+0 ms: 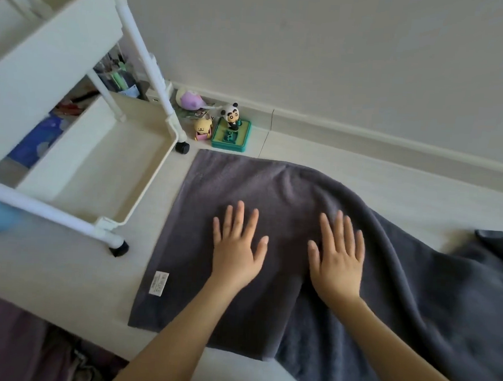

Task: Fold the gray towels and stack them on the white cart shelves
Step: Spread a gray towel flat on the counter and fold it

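Below, I see both hands resting flat on the gray towel (270, 250), spread over the pale floor (48, 266). Left hand (236, 248): fingers (239, 216) straight and splayed, palm down. Right hand (338, 260): fingers likewise straight and apart, pressing the cloth. A white label (158, 283) shows near the towel's left edge. The white cart (79, 150) stands just left of the towel, its lower shelf beside the towel's far corner.

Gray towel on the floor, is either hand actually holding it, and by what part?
Nothing is held. The left hand and right hand lie flat on the gray towel, fingers straight, pressing its middle.
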### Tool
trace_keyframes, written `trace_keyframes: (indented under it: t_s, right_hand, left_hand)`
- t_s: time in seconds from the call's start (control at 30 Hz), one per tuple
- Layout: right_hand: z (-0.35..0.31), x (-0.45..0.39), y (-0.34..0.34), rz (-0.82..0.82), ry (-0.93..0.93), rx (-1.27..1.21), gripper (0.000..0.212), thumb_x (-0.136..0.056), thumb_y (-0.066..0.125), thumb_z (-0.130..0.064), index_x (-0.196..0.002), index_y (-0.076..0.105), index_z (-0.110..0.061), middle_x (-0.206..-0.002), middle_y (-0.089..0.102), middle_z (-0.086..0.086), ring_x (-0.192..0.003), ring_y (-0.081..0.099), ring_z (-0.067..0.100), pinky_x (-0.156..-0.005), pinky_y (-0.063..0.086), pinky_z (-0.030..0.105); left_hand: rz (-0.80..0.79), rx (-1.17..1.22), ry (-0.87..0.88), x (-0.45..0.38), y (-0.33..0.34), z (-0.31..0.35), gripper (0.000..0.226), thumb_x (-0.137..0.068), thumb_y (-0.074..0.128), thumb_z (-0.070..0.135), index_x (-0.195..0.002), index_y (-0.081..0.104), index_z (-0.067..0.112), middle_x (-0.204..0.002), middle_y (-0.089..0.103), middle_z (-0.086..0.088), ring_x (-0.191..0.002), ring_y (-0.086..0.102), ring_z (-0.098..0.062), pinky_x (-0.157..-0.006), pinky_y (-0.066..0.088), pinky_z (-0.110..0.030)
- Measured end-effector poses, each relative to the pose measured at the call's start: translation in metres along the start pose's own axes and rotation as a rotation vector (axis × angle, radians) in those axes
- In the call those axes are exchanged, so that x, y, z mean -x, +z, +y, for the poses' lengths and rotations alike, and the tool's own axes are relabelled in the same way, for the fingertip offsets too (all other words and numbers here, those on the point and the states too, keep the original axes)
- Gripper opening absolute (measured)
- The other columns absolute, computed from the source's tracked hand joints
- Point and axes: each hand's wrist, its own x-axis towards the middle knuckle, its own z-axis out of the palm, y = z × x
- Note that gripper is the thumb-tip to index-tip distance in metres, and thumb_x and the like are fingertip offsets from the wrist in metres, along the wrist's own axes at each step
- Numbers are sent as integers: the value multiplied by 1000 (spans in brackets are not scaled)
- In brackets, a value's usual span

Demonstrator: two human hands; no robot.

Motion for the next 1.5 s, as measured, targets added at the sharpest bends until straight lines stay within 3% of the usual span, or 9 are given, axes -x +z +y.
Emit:
trace_keyframes:
  t_s: [0.17,0.3,0.43,0.57,0.77,0.93,1.2,1.37,1.5]
  right_hand:
    - [69,42,-3,-140,112,84,70,-92,7,-60,-147,29,-23,-153,26,8,-141,25,28,-115,14,39]
    - [108,41,-15,-205,-4,92,71,-90,-2,-64,-147,14,-24,-154,12,1,-143,5,16,-115,-13,22]
    - [94,52,-20,-165,-94,130,62,-97,10,-53,-146,26,-18,-152,25,7,-142,17,23,-117,2,35]
    - [86,79,-10,-190,-248,161,57,-99,13,-52,-146,27,-25,-151,29,5,-142,16,20,-115,9,40]
    - [101,84,-19,-200,-141,188,59,-98,9,-53,-145,29,-24,-150,32,4,-139,31,25,-114,11,42]
    - [71,124,-9,-200,-272,125,56,-98,18,-52,-146,31,-28,-153,26,0,-143,18,19,-115,13,43]
    - [113,138,-22,-243,-80,155,57,-98,10,-52,-144,33,-28,-149,35,0,-139,28,22,-114,11,41]
    - [120,126,-49,-50,-139,2,52,-100,20,-44,-137,47,-18,-144,44,3,-134,39,21,-113,17,33]
    - [138,90,-68,69,-57,-93,52,-95,32,-37,-139,44,-13,-147,40,8,-137,34,22,-113,22,33]
  left_hand:
    - [9,-134,4,6,16,-9,63,-92,18,53,-149,18,25,-156,21,-8,-144,17,-31,-115,0,-50]
    - [-10,-138,64,6,15,-17,62,-92,12,52,-148,12,24,-157,14,-6,-146,10,-27,-116,1,-50]
    - [18,-88,76,18,12,5,67,-90,14,54,-148,11,21,-157,5,-8,-145,-1,-25,-114,-11,-46]
    - [-3,-114,168,42,23,19,65,-92,24,52,-149,18,22,-156,14,-7,-145,14,-28,-114,2,-48]
    - [-26,-134,121,50,21,22,66,-91,21,52,-149,23,20,-156,18,-10,-144,17,-30,-116,5,-50]
    - [-48,-102,265,82,33,55,65,-92,30,50,-149,20,20,-156,19,-9,-144,18,-29,-113,8,-49]
    - [-91,-162,199,89,34,67,66,-85,34,49,-144,36,19,-151,33,-11,-139,30,-33,-110,17,-55]
    - [-42,-38,155,78,30,113,67,-85,32,49,-139,44,12,-150,33,-17,-140,28,-33,-112,15,-56]
    - [-51,-3,215,54,28,169,73,-88,8,51,-150,19,15,-158,9,-12,-147,6,-26,-117,1,-48]
